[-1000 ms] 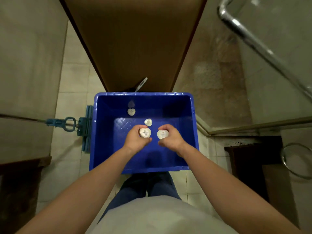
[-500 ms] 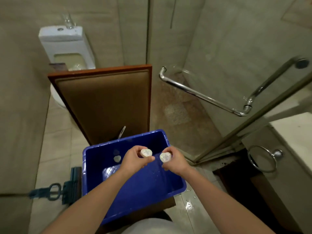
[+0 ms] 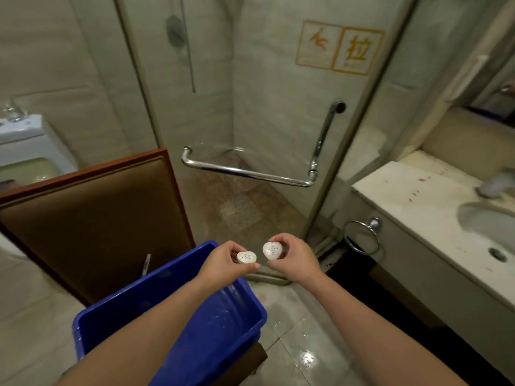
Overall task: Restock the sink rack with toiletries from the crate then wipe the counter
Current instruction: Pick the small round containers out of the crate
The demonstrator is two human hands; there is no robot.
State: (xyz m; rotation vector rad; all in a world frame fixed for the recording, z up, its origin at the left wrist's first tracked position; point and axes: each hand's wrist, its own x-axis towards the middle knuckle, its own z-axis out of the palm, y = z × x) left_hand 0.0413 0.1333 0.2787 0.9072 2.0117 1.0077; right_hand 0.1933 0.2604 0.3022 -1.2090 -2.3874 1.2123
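Observation:
My left hand (image 3: 223, 263) pinches a small white heart-shaped toiletry container (image 3: 246, 257) just above the far right corner of the blue crate (image 3: 228, 324). Close beside it, my right hand (image 3: 295, 256) grips a second white heart-shaped container (image 3: 272, 250), its lid facing me. Both hands are lifted out of the crate, between it and the sink side. The pale stone counter (image 3: 412, 196) with its basin (image 3: 490, 224) lies at the right. No sink rack shows in view.
A brown padded panel (image 3: 92, 221) stands behind the crate. The glass shower door with a chrome handle (image 3: 250, 171) is ahead. A chrome towel ring (image 3: 361, 238) hangs on the counter front. A toilet (image 3: 30, 151) sits at the left. The floor tiles look wet.
Both hands have risen out of the crate holding the heart containers. My view has swung up and to the right, bringing the counter and basin into sight.

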